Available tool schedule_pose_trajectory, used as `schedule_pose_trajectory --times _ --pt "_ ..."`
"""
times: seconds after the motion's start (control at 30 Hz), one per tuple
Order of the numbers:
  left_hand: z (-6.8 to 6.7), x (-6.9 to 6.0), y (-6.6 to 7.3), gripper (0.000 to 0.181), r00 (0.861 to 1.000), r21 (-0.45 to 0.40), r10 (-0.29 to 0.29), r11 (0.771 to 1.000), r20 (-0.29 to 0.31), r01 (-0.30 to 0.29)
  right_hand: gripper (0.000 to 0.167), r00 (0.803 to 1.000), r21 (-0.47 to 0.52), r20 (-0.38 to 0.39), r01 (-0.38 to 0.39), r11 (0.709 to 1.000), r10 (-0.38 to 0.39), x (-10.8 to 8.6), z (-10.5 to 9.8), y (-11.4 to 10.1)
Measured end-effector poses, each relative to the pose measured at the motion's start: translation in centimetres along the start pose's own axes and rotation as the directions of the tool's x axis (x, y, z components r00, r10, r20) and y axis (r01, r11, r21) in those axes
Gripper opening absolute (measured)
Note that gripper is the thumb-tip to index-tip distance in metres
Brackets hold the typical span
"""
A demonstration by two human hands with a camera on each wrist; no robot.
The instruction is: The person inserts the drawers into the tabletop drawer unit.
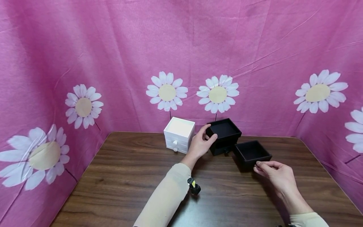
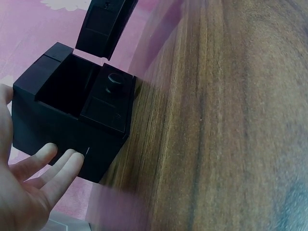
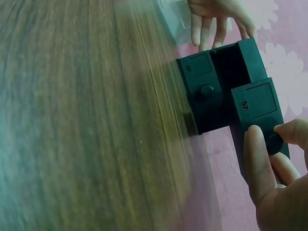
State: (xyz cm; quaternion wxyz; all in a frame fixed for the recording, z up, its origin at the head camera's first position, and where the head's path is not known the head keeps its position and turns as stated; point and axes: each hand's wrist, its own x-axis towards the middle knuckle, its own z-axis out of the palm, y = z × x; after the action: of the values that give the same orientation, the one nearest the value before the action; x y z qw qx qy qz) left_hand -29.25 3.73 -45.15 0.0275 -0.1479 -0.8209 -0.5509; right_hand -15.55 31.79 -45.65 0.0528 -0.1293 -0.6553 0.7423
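Note:
My left hand (image 1: 200, 143) rests its fairly straight fingers against the side of a black drawer box (image 2: 62, 127), with one digit at its upper edge. The box's upper slot stands hollow, and a lower drawer with a round knob (image 2: 114, 82) sits in place beneath it. To the right of the box, my right hand (image 1: 279, 178) holds a separate black drawer (image 1: 253, 154), pinching its round knob (image 3: 274, 143) between thumb and fingers. This drawer is hollow on top, held above the table, and marked 57 on its front.
Left of the black box stands a white drawer box (image 1: 179, 134) with two knobs, close to my left wrist. Both boxes are near the back edge of the brown wooden table (image 1: 227, 201). A pink cloth (image 1: 127, 47) with white flowers hangs behind and at both sides.

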Motion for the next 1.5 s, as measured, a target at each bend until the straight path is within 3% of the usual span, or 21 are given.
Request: schedule_pose_trajectory --times 0.43,1.5 --pt "-0.1 0.0 0.0 0.059 1.000 -0.002 0.001 1.000 -0.002 -0.001 0.023 1.000 -0.048 0.007 0.009 0.999 -0.008 -0.4 1.7 -0.1" --pt "0.1 0.0 0.0 0.059 1.000 -0.007 -0.009 1.000 -0.003 0.009 0.013 0.998 -0.039 0.042 0.050 0.998 -0.048 -0.5 4.8 0.0"
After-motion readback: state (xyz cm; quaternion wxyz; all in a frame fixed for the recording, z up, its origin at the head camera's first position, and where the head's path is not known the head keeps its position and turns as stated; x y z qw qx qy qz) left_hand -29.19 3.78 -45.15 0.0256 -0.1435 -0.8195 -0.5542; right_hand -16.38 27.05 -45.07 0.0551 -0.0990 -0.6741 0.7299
